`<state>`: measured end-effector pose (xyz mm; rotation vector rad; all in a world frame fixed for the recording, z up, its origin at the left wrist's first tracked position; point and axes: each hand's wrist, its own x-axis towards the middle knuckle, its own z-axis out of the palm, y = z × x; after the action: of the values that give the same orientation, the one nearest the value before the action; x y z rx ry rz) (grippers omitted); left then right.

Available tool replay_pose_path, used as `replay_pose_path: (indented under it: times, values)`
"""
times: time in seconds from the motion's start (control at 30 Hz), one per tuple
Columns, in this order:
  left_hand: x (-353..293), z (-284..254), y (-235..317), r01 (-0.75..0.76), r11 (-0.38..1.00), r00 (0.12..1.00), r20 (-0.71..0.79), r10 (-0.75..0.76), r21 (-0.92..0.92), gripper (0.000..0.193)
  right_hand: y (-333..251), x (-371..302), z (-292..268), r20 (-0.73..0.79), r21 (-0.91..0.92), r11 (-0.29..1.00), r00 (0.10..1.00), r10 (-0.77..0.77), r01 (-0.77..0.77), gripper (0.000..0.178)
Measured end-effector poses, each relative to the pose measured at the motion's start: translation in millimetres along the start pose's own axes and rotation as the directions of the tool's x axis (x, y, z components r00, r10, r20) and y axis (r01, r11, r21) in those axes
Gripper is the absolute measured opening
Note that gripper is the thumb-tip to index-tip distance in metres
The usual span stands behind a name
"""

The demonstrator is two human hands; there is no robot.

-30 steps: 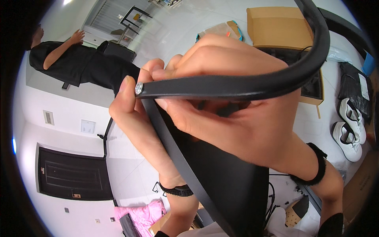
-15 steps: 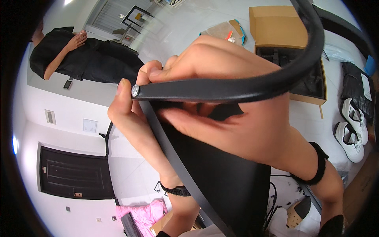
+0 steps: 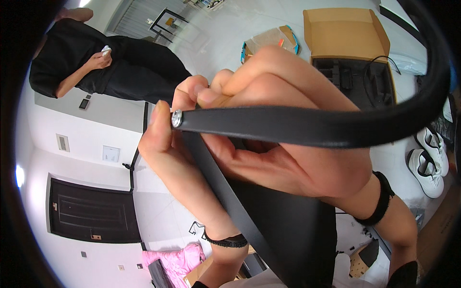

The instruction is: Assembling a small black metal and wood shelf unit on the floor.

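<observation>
A black leather-like bag handle curves across the picture close to me. Its flat end carries a round silver stud. Below it, a dark panel with a flat edge strip looks like the bag's body. My left hand comes up from below, thumb beside the stud and fingertips behind the handle end, pinching it. My right hand reaches in behind the handle with curled fingers, its fingertips meeting the handle end near my left fingers. What lies between the right fingers is hidden.
An open cardboard box with black foam stands far right, near white sneakers. Another person in black stands at the upper left. A dark door and a pink cloth are on the left.
Both hands and the handle have shifted slightly right, and the handle's loop swings out further right. The other person has moved, with one hand now holding something small and white.
</observation>
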<state>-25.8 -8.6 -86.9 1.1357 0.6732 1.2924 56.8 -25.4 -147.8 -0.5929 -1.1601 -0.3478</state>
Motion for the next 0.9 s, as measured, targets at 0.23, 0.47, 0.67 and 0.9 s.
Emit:
replay_pose_path:
  times: [0.23,0.47,0.67,0.9]
  values:
    - [-10,-8,-2,-0.002,0.989,0.969,0.245,0.037,-0.145,0.037,-16,-10,1,-0.103,0.101,0.97,0.967,0.232,-0.222,0.021]
    - [-11,-7,-4,-0.063,0.994,0.98,0.183,0.079,-0.093,0.034,-24,-5,3,-0.278,0.124,0.954,0.913,0.297,-0.272,0.021]
    - [-13,-3,-6,-0.083,0.994,0.981,0.166,0.095,-0.077,0.033,-36,7,-13,-0.025,0.114,0.887,0.891,0.453,-0.448,0.015]
    - [-14,-1,-7,-0.095,0.993,0.982,0.156,0.104,-0.065,0.034,-57,39,-36,0.457,0.579,-0.036,0.288,0.842,-0.815,0.011]
